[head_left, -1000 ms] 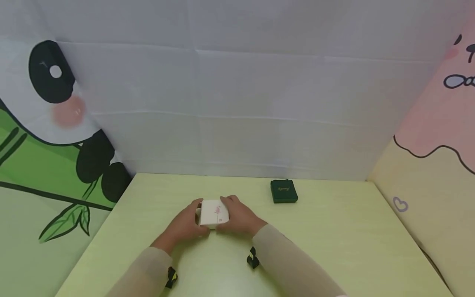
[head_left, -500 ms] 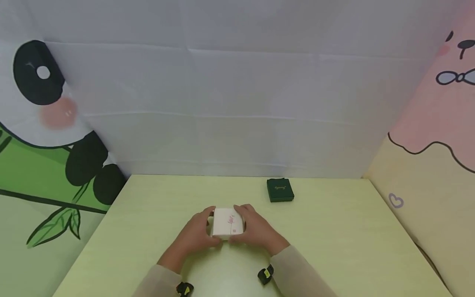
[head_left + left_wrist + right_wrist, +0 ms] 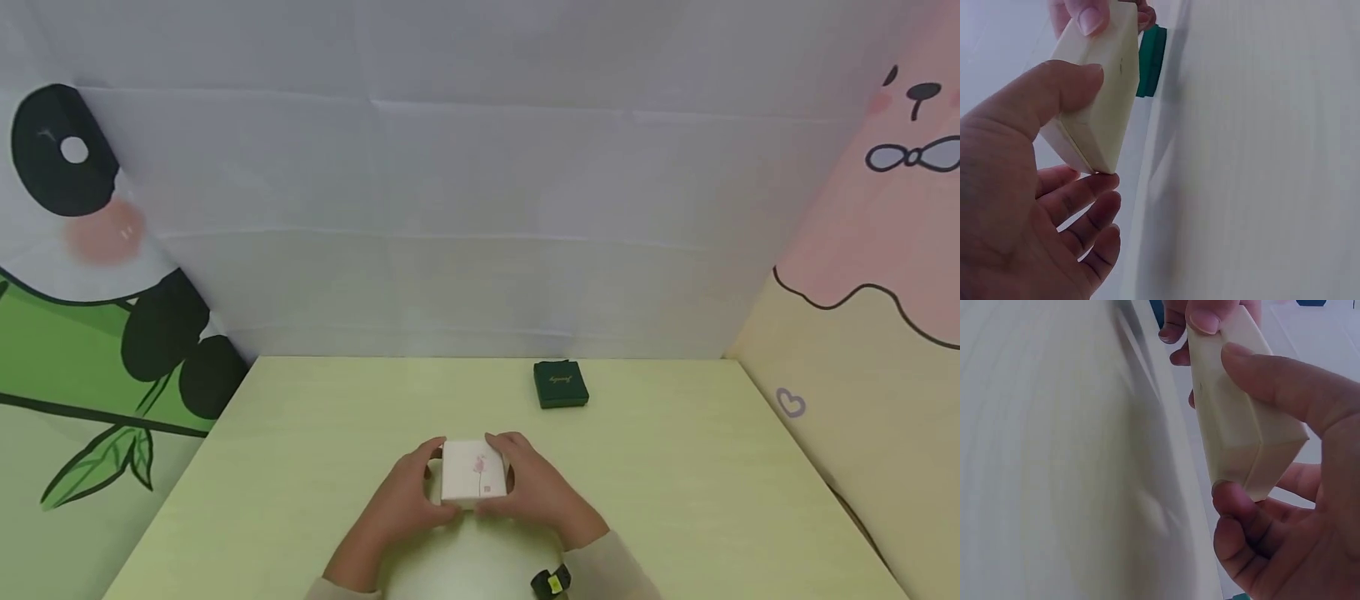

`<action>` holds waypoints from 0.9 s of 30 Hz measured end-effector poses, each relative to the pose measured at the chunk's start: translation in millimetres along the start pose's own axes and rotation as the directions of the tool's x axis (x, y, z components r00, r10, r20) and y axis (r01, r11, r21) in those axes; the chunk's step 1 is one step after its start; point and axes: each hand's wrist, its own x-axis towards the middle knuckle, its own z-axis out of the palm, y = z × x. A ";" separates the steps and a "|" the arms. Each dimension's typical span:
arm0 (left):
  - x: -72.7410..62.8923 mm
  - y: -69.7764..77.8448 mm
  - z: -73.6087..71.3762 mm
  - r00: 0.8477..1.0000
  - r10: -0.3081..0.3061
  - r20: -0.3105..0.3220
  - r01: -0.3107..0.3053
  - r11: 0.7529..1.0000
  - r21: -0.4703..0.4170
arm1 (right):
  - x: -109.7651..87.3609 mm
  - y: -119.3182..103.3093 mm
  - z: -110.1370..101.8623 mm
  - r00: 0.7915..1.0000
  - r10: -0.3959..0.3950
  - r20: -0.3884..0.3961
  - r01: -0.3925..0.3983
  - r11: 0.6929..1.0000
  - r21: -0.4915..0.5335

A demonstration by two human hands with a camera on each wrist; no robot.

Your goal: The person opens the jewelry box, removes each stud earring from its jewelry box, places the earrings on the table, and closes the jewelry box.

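A small white box with a pink flower print on its top is held between both hands over the near part of the table. My left hand grips its left side, thumb along the near face and fingers at the far edge. The right hand grips the opposite side in the same way. In the left wrist view the box is raised off the table, with the left thumb pressed on its near face. The right wrist view shows a seam running round the box, which looks closed.
A dark green box with gold lettering lies near the back of the pale yellow table. A white cloth wall stands behind the table, with printed cartoon panels at left and right.
Both hands and the white box have moved nearer to the person and slightly to the right in the head view, which has itself shifted a little. The grip looks the same.
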 end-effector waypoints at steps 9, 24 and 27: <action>-4.8 -12.4 21.9 0.999 0.009 -0.044 -0.015 0.993 -0.121 | -8.3 9.5 -0.3 1.000 -0.020 -0.016 0.020 1.000 -0.001; -4.2 -6.4 35.8 0.995 -0.018 -0.103 0.022 0.999 0.043 | -8.1 27.1 5.8 0.999 -0.013 -0.044 0.015 0.999 0.036; -3.5 -7.3 36.8 0.995 -0.027 -0.098 0.032 0.998 0.052 | -6.1 30.8 8.9 0.999 0.000 -0.034 0.002 0.998 0.058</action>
